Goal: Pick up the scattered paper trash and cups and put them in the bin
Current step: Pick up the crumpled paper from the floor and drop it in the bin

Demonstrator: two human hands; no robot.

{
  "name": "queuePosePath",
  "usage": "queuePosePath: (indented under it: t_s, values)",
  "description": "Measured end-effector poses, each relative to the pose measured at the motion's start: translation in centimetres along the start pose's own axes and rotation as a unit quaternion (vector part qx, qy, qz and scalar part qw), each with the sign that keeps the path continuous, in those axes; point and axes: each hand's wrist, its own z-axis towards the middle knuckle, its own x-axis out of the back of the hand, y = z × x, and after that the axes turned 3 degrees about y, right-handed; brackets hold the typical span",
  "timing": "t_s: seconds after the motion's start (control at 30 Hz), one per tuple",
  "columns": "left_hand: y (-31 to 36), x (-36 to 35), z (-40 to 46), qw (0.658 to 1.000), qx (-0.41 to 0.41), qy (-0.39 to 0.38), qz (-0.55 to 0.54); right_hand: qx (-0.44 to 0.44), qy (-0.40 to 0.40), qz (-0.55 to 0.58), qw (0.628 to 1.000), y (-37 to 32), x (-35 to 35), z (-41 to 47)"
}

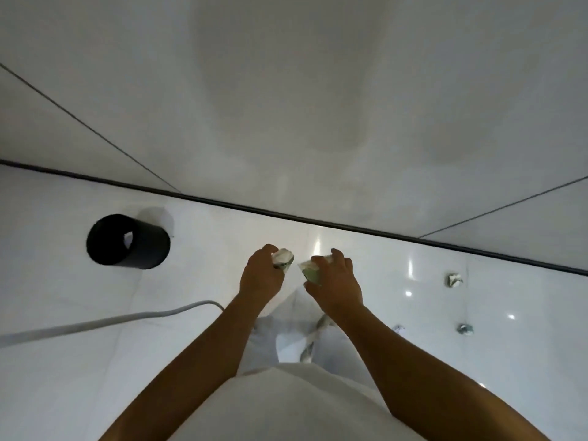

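My left hand (261, 278) grips a crumpled white and green paper cup (283, 258) in front of me. Beside it, my right hand (337, 281) holds a second crushed green and white cup (310, 271). The black round bin (127, 241) stands on the white floor to the left, near the wall, with a scrap of white paper showing inside. More crumpled paper lies on the floor at the right: one piece (454, 279) near the wall, another (465, 328) closer to me, and a small one (398, 328) by my right forearm.
A grey cable (105, 323) runs across the floor from the left edge toward my legs. A dark strip (318, 219) marks where the glossy white floor meets the wall. My white clothing fills the bottom of the view.
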Motion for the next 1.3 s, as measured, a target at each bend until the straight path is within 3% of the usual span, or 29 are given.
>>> queuePosePath:
  t_s: [0.23, 0.53, 0.9, 1.17, 1.27, 1.3]
  values:
    - [-12.7, 9.7, -0.6, 0.988, 0.119, 0.059, -0.077, 0.109, -0.058, -0.074, 0.99, -13.9, -5.9, 0.8]
    - [-28.4, 20.5, -0.8, 0.959, 0.216, 0.131, -0.128, 0.215, -0.109, -0.118, 0.963, -31.3, -16.0, 0.8]
    - [-39.4, 28.2, -0.7, 0.909, 0.313, 0.177, -0.212, 0.265, -0.164, -0.138, 0.94, -44.1, -22.6, 2.6]
    - [-46.7, 34.6, 6.6, 0.87, 0.372, 0.188, -0.263, 0.287, -0.185, -0.152, 0.928, -53.6, -27.8, 10.1]
    - [-49.4, 37.0, 9.8, 0.868, 0.381, 0.182, -0.259, 0.288, -0.214, -0.167, 0.918, -57.2, -29.8, 13.3]
    - [-50.3, 37.7, 10.8, 0.871, 0.38, 0.179, -0.255, 0.326, -0.197, -0.185, 0.906, -58.2, -30.3, 14.1]
